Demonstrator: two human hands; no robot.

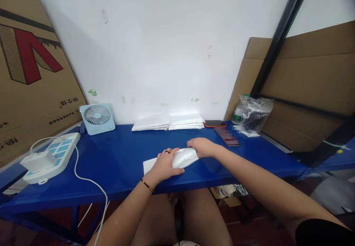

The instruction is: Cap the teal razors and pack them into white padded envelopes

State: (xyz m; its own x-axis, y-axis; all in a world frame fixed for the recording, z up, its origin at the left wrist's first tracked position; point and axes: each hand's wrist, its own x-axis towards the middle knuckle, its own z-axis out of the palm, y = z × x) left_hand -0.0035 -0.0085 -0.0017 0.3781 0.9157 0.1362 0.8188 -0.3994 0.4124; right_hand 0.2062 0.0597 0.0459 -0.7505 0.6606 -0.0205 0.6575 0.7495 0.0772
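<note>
A small white plastic-wrapped packet (184, 157) lies on the blue table (116, 157) near its front edge. My left hand (164, 163) rests on the packet's left end, fingers curled over it, with rings on two fingers and a bracelet at the wrist. My right hand (202, 146) grips the packet's right end from above. Under my left hand a flat white sheet (149, 164) lies on the table.
Stacks of white envelopes or bags (169, 122) lie against the wall. A small blue fan (97, 117) and a power strip (51, 157) with a plugged charger and cable are at left. Two phones (222, 129), a bottle and a plastic bag (253, 115) sit at right. Cardboard sheets flank both sides.
</note>
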